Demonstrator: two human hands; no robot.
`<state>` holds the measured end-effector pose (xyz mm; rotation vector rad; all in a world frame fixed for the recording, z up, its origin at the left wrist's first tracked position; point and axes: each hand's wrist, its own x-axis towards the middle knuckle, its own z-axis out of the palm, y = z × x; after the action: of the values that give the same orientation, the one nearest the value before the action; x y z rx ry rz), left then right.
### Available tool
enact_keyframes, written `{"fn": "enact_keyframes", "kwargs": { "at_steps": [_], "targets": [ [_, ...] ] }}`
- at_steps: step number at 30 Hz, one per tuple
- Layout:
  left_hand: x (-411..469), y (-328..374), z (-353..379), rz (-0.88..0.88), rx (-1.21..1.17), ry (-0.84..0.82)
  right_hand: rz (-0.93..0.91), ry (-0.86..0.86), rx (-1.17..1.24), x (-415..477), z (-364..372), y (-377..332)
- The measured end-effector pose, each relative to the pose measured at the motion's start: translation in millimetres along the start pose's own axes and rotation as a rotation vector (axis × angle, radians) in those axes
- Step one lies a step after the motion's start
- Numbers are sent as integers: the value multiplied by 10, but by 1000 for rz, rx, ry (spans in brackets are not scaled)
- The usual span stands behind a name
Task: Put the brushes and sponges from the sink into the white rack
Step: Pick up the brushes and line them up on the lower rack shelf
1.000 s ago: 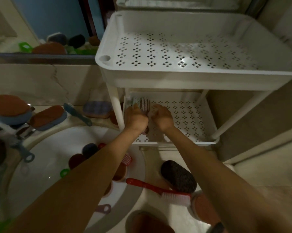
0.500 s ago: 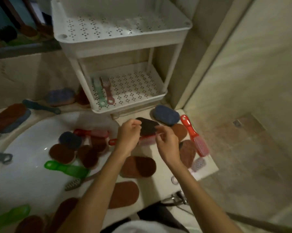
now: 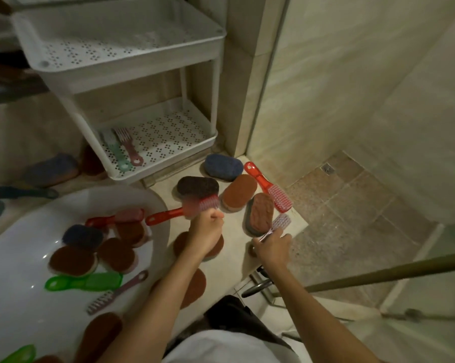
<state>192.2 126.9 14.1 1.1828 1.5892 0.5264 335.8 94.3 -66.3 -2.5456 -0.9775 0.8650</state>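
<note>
On the left, a glossy white sink [image 3: 16,258] holds oval sponges [image 3: 71,260] with coarse rust or dark tops, a translucent green brush [image 3: 85,282] and a slim mauve brush [image 3: 116,292]. Above stands the white rack [image 3: 121,61], made of perforated plastic, with two small brushes [image 3: 129,148] on its lower shelf.

At centre, the left hand [image 3: 206,229] is clamped on the blurred bristle head of a red brush [image 3: 168,213]. The long handle points back over the sink and could catch a rack post or knock sponges about.

Set apart from it, the right hand [image 3: 272,247] pinches a pale pink brush [image 3: 276,226] by its thin handle, a slight hold that may slip if wet.

More sponges [image 3: 239,191] lie on the bench [image 3: 166,192]. A second red brush [image 3: 267,187] sits near its right edge, where a nudge could send it to the floor.
</note>
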Motion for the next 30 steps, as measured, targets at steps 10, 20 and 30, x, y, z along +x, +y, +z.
{"fn": "enact_keyframes", "kwargs": {
  "at_steps": [10,20,30],
  "targets": [
    [-95,-173,-71,-21,41,-16,371,51,410,-44,85,83],
    [-274,-215,-59,-47,-207,-138,-109,288,652,-689,26,58],
    [-584,-421,-1040,73,-635,208,-855,-366,540,-1597,389,-805]
  ]
}}
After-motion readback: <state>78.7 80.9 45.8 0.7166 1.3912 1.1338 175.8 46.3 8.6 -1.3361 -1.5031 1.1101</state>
